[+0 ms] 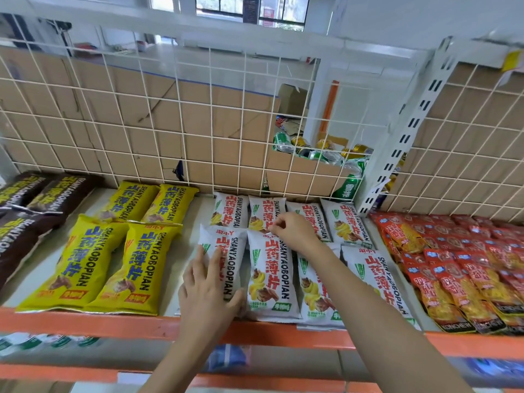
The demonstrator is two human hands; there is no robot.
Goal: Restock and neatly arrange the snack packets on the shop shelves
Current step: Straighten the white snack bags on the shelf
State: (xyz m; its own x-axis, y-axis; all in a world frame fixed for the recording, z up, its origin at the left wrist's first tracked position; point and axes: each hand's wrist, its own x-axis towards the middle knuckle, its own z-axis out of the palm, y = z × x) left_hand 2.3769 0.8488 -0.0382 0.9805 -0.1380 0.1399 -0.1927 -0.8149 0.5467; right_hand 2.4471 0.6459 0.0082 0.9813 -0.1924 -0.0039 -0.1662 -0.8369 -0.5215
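White snack packets with red lettering lie in two rows on the shelf (184,279). My left hand (208,290) lies flat, fingers straight, on the front-left white packet (226,251). My right hand (295,232) pinches the top edge of the second front white packet (269,282), where it overlaps the back-row packet (265,212). Two more front white packets (377,282) lie to the right, partly under my right forearm. Yellow packets (93,262) lie left of the white ones.
Brown packets (25,211) fill the far left; red packets (459,265) are heaped at the right. A white wire grid (170,123) backed by cardboard closes the shelf's rear, with drink cans (320,154) behind it. An orange rail (85,321) edges the front.
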